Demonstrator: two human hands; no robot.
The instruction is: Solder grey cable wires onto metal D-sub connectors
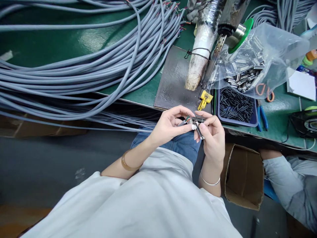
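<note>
My left hand (170, 124) pinches the stripped end of a grey cable (182, 123), where thin coloured wires show. Something white covers the tip of its thumb. My right hand (212, 134) grips a multi-pin connector (198, 129), a metal strip with a dark row of contacts. Both hands meet over my lap, just off the table's front edge, with the wire ends against the connector. Fingers partly hide where wires and connector meet. Just beyond the hands, a yellow clip (205, 99) lies at the edge of a dark mat (170, 79).
A soldering iron (215, 58) and a white wrapped tube (199, 59) hang over the mat. Grey cables (119, 69) cover the left. Rightward are a blue tray (255, 120) of black sleeves, a clear bag (274, 43) of connectors, pliers (262, 117), a cardboard box (244, 178) and another person's sleeve (284, 185).
</note>
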